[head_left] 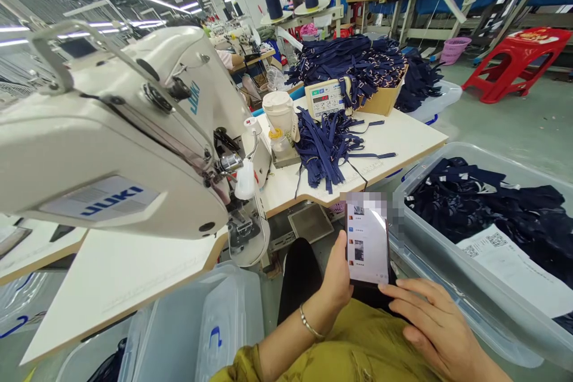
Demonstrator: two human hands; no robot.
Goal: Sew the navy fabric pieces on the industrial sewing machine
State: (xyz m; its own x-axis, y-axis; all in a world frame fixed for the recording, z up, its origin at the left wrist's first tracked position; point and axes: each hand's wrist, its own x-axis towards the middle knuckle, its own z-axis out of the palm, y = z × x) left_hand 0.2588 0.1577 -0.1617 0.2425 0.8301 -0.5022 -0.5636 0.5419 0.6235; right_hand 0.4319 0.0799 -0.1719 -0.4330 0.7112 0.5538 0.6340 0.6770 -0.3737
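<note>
A smartphone [367,250] with a lit, chat-like screen is held upright above my lap. My left hand [339,271] is closed round its left side, with a bracelet at the wrist. My right hand [432,316] is open, its fingers stretched out, and a fingertip is at the phone's lower right corner; whether it touches the glass I cannot tell. Beyond the phone, a pile of navy straps [324,149] with small metal rings lies on the sewing table [403,131]. To the left stands a white JUKI sewing machine [111,137].
On the right, a plastic bin [487,161] holds dark garments and a printed paper sheet [514,268]. Another plastic bin [179,322] is at lower left. A control panel [326,99], a white tub [278,110] and a strap-filled cardboard box [380,100] stand on the table. A red stool [514,62] is farther back.
</note>
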